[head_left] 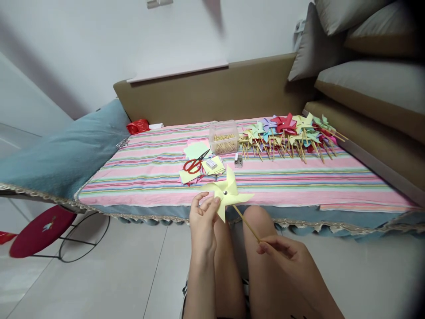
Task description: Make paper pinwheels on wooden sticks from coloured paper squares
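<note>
A pale yellow paper pinwheel (231, 188) with a shiny pin at its centre is held up over my knees. My left hand (204, 215) pinches one of its blades between thumb and fingers. The lower end of its thin wooden stick (246, 223) is gripped in the closed fingers of my right hand (282, 251). Just beyond the pinwheel lie red-handled scissors (192, 166), yellow paper squares (217, 167) with a small box on them, and light green paper (196, 150). A small metallic object (238, 161) sits to their right.
A clear plastic box (224, 129) of wooden sticks stands on the striped cloth (149, 170). Many finished coloured pinwheels (285, 124) lie piled at the right. Grey cushions (372, 86) are stacked at far right. A red bag (137, 126) lies back left; a red stool (43, 230) stands on the floor.
</note>
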A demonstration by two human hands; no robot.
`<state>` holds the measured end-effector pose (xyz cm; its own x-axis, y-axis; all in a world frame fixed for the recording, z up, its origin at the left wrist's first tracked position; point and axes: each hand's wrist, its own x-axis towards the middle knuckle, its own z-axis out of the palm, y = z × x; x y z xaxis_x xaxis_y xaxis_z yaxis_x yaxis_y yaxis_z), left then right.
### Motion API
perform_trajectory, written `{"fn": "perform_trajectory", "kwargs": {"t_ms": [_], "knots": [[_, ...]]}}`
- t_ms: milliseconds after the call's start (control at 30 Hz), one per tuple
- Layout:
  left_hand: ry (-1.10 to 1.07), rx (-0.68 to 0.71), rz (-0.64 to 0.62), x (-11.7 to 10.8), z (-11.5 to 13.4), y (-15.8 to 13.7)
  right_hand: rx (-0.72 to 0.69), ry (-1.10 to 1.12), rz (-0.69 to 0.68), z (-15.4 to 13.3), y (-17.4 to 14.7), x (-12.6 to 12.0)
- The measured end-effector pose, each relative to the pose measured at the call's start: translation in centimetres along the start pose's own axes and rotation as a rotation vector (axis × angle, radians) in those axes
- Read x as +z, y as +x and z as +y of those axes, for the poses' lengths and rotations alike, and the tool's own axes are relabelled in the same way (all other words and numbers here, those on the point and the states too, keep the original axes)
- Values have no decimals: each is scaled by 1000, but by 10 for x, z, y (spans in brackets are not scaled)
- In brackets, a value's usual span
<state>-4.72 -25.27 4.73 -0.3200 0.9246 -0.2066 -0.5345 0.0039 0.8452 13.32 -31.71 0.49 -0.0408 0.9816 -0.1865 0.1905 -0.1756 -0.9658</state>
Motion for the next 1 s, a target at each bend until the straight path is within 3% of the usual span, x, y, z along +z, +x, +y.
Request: {"fn": "perform_trajectory", "kwargs": {"t_ms": [167, 300, 533, 700, 1000], "knots": [[-35, -146, -63, 1, -1, -3, 13, 0, 8, 4, 2, 3], [-29, -173, -106, 4, -5, -6, -3, -3, 10, 3, 3, 4], [179, 112, 0, -6, -10, 3, -8, 0, 52, 4, 5, -2], [225, 134, -41, -5, -15, 8, -5, -5, 45, 7, 8, -3], [361, 327, 105, 9, -21, 6, -35, -9, 12, 11, 17, 1]]}}
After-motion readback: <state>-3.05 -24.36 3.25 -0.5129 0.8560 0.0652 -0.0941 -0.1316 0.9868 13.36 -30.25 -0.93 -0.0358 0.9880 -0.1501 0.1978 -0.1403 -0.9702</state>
